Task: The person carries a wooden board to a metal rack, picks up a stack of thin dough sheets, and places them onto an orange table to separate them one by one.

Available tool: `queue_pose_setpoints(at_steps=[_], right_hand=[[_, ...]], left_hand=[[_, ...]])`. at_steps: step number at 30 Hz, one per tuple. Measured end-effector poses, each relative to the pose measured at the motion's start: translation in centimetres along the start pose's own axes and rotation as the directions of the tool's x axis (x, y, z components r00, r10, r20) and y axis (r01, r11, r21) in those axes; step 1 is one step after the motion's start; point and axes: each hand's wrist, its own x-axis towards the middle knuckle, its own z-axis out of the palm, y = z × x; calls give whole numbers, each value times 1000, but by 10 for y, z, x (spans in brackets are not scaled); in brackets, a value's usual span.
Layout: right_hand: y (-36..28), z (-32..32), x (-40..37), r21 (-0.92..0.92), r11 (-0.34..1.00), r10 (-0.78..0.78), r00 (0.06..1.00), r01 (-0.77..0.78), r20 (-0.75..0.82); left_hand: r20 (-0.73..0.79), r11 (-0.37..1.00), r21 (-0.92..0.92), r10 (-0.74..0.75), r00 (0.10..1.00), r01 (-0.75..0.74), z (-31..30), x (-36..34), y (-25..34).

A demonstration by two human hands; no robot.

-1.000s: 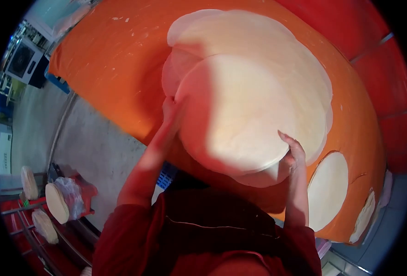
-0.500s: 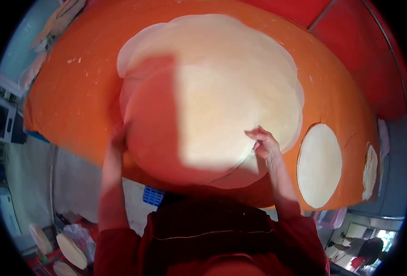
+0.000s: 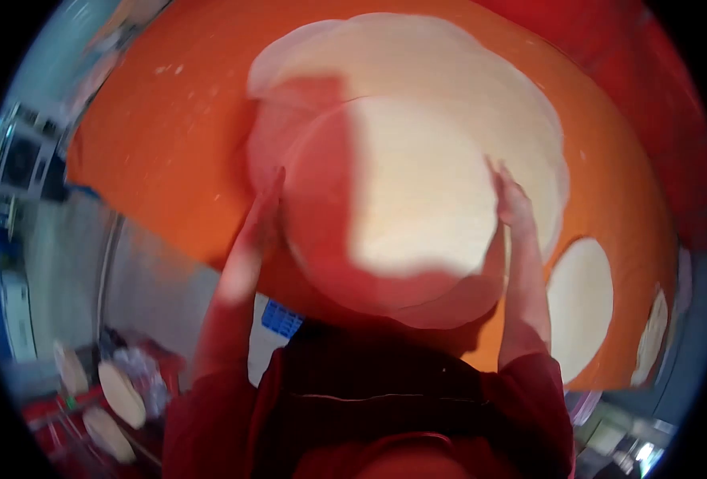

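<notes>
A wide, pale round sheet that looks like dough point(image 3: 417, 191) lies on top of several larger overlapping sheets point(image 3: 521, 120). My left hand point(image 3: 267, 211) is at the left edge of the top sheet, fingers stretched out along its rim. On the opposite side my right hand point(image 3: 513, 199) lies along the right edge, its fingers straight and pointing away from me. Both hands are somewhat blurred, and neither has its fingers closed round the sheet. A shadow covers the left part of the sheets.
Orange cloth point(image 3: 162, 176) covers the table under the sheets. To the right are an oval-looking pale sheet point(image 3: 581, 311) and a smaller one point(image 3: 651, 339) near the edge. A blue plastic crate point(image 3: 281, 319) stands below the table. More pale rounds point(image 3: 122, 393) are at lower left.
My right hand has gone from curled fingers at the sheet's near right edge to straight fingers farther up its right side. My left hand has moved farther forward along the left edge. The view has shifted.
</notes>
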Motion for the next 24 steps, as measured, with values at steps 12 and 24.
queue_pose_setpoints(at_steps=[12, 24], right_hand=[[16, 7, 15, -615, 787, -241, 943, 52, -229], [11, 21, -43, -291, 935, 204, 979, -203, -26]], left_hand=[[105, 986, -148, -54, 993, 69, 62, -67, 53], [5, 810, -583, -73, 997, 62, 44, -103, 67]])
